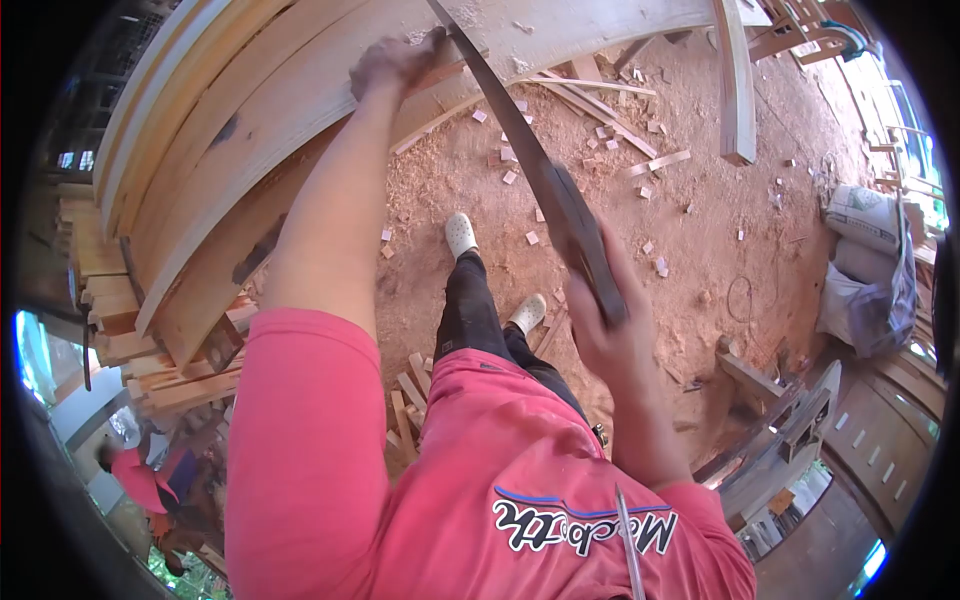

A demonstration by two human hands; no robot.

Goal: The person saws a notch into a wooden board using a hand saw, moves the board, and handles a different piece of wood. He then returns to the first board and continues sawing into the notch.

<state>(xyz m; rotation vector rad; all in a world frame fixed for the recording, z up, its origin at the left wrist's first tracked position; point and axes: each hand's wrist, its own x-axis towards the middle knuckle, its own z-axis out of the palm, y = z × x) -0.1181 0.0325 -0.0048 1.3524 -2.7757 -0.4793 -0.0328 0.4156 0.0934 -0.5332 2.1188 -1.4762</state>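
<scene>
My right hand (612, 325) is wrapped round the dark handle of a handsaw (520, 140). The saw's long blade slants up and left, its far end reaching the wooden workbench (600, 22) at the top. Against that blade, a light piece of wood (450, 70) lies at the bench edge. My left hand (392, 68) is closed on this piece, its fingers curled and slightly blurred. Part of the wood is hidden beneath the hand. Sawdust and shavings are scattered on the bench top.
Long boards (190, 130) are stacked at the left above piled timber (130, 300). Offcuts (600, 115) and sawdust litter the floor round my feet. A beam (735, 90) juts down at upper right. Filled sacks (865, 260) stand at right; another person (145, 480) appears at lower left.
</scene>
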